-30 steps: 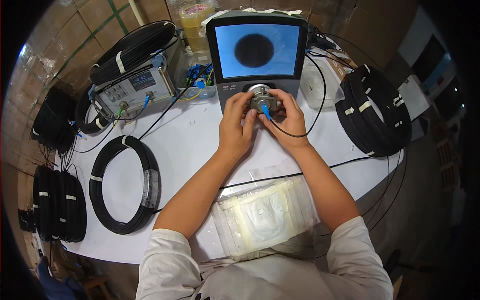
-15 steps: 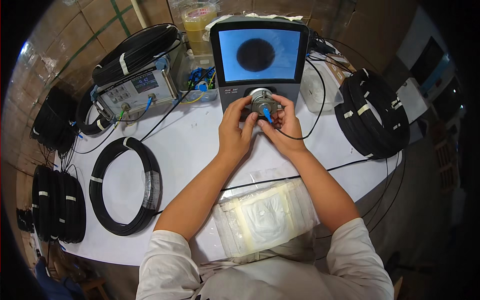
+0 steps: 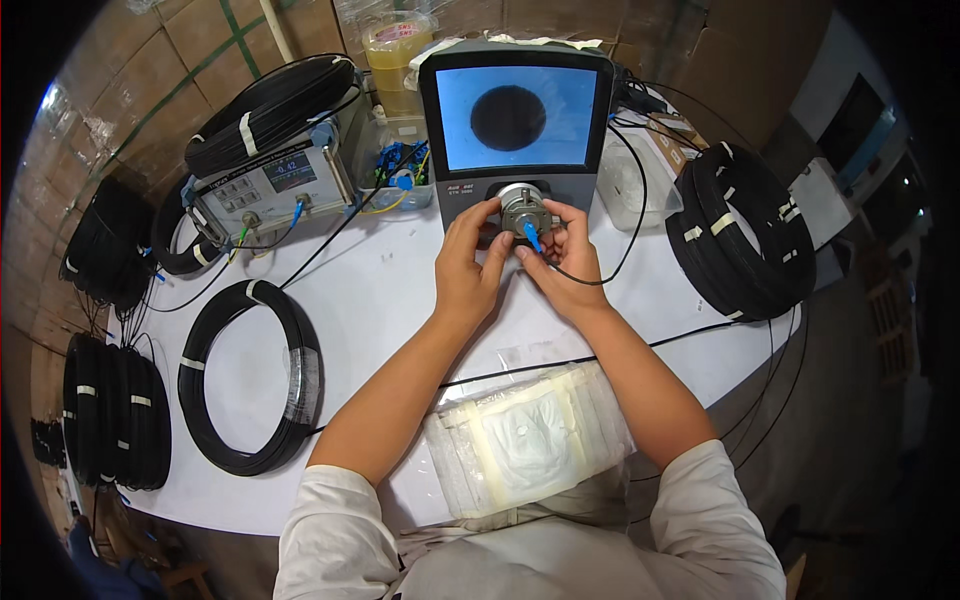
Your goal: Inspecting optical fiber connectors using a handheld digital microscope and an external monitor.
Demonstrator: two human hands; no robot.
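Checking step: right hand (image 3: 565,255) pinches blue plug (image 3: 531,237) in scope port (image 3: 522,207); left hand (image 3: 468,268) grips port. Next needs steady focus w/ screen (image 3: 517,116).

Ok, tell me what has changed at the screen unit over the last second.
Almost nothing. The left hand and right hand stay at the round metal port under the screen, the right fingers still pinching the blue plug on the thin black cable. The dark disc on the screen sits slightly more centred. Cable coils and meter box unmoved.
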